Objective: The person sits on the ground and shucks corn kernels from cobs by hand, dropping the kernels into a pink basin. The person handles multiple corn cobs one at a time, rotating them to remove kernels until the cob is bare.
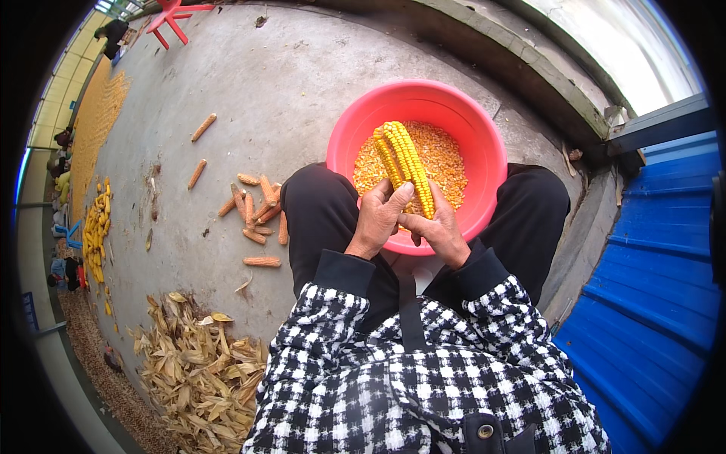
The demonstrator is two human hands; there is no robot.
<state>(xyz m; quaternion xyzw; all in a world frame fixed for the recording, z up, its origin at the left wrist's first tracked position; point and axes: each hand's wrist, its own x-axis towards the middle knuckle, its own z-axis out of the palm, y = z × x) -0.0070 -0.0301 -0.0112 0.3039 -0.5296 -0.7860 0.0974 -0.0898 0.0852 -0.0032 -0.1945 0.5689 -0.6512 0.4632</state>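
My left hand (pixel 375 217) is closed around the lower part of a yellow ear of corn (pixel 387 161). In my right hand (pixel 439 230) is a second, larger ear of corn (pixel 409 162), its rows of kernels facing up. The two ears lie side by side and appear to touch, tips pointing away from me. Both are above a red plastic basin (pixel 486 210), which sits between my knees. Loose corn kernels (pixel 445 156) cover the basin's bottom. My fingers hide the lower end of the left ear.
Bare corncobs (pixel 249 210) are scattered on the concrete floor to my left. Dry husks (pixel 198 374) form a heap nearer me. Farther left are whole ears (pixel 97 227) and spread kernels (pixel 93 130). Blue corrugated metal (pixel 652 284) stands at right, a red plastic chair (pixel 170 20) at far left.
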